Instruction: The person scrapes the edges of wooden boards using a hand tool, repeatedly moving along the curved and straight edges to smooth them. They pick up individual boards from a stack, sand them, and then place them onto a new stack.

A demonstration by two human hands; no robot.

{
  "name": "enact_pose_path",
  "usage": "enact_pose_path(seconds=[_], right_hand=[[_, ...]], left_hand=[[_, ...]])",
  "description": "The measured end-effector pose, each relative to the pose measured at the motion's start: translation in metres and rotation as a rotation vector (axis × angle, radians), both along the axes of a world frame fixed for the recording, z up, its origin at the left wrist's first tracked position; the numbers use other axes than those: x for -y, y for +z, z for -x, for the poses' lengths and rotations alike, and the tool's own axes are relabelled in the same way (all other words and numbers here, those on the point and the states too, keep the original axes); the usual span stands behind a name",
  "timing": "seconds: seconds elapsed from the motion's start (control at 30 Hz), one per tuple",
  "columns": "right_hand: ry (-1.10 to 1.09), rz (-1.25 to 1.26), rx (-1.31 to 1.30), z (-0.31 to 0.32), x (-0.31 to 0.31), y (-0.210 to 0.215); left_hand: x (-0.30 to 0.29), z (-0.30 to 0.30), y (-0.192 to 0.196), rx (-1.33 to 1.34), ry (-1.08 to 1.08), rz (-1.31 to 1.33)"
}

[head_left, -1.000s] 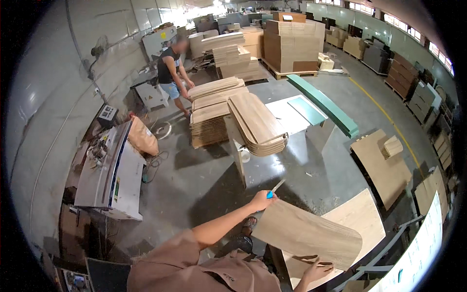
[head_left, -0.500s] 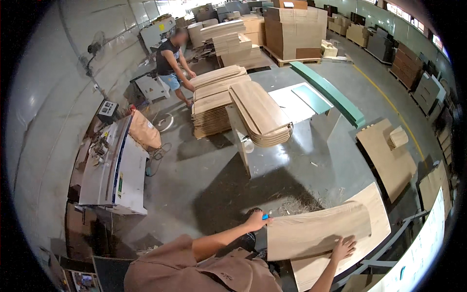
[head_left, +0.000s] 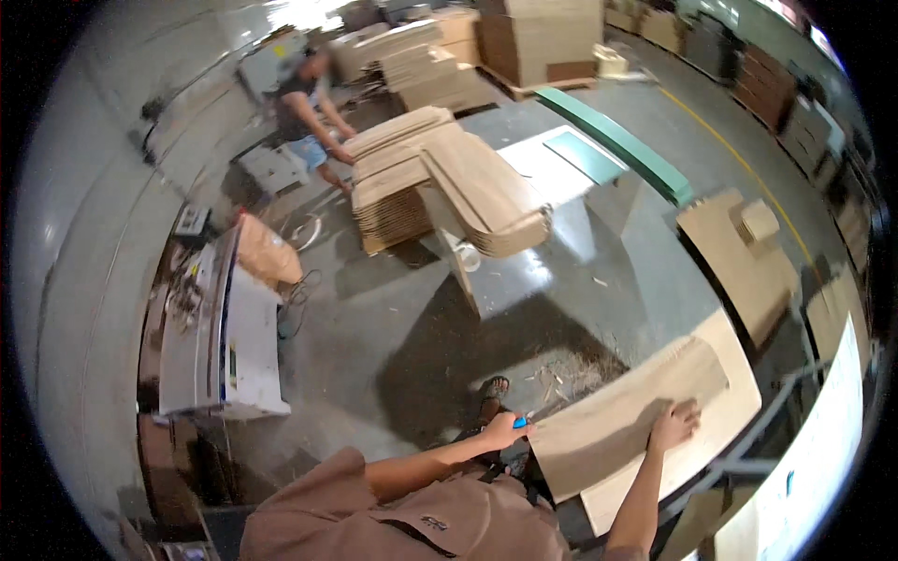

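A wood-grain panel (head_left: 599,411) with a rounded far right corner lies on top of another pale panel (head_left: 742,374) in front of me. My left hand (head_left: 501,432) is closed around a small blue-handled tool (head_left: 520,423) at the upper panel's left corner; the working end is too small to make out. My right hand (head_left: 674,424) rests on the upper panel toward its right part, fingers slightly bent and a little blurred, gripping nothing.
Wood shavings (head_left: 571,379) litter the floor beyond the panels. Farther off, rounded boards (head_left: 486,192) are stacked on a white table (head_left: 538,168). A co-worker (head_left: 309,117) bends over another board stack (head_left: 393,201). A white machine (head_left: 253,337) stands left.
The view has shifted, so the surroundings sit higher in the picture. The upper panel has turned slightly over the lower one, and my right hand's fingers are less spread.
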State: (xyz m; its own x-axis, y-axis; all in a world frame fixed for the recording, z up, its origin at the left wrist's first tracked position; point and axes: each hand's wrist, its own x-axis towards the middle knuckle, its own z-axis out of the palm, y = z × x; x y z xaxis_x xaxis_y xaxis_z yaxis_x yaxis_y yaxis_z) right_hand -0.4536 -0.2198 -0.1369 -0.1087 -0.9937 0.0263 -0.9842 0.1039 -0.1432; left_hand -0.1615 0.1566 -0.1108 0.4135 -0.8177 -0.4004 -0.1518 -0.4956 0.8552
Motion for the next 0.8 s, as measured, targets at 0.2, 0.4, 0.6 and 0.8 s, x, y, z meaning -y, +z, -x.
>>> enact_pose_path(seconds=[0.2,0.4,0.6,0.8], right_hand=[[0.07,0.09,0.191,-0.03,0.013,0.015],[0.047,-0.083,0.397,-0.032,-0.002,0.054],[0.046,-0.126,0.364,-0.032,0.006,0.056],[0.066,0.108,0.304,-0.062,-0.01,0.045]], left_hand=[[-0.006,0.006,-0.014,-0.176,0.166,0.059],[-0.002,0.006,0.015,-0.293,0.153,-0.014],[0.01,0.006,-0.002,-0.227,0.142,-0.012],[0.006,-0.02,-0.001,0.087,0.017,0.164]])
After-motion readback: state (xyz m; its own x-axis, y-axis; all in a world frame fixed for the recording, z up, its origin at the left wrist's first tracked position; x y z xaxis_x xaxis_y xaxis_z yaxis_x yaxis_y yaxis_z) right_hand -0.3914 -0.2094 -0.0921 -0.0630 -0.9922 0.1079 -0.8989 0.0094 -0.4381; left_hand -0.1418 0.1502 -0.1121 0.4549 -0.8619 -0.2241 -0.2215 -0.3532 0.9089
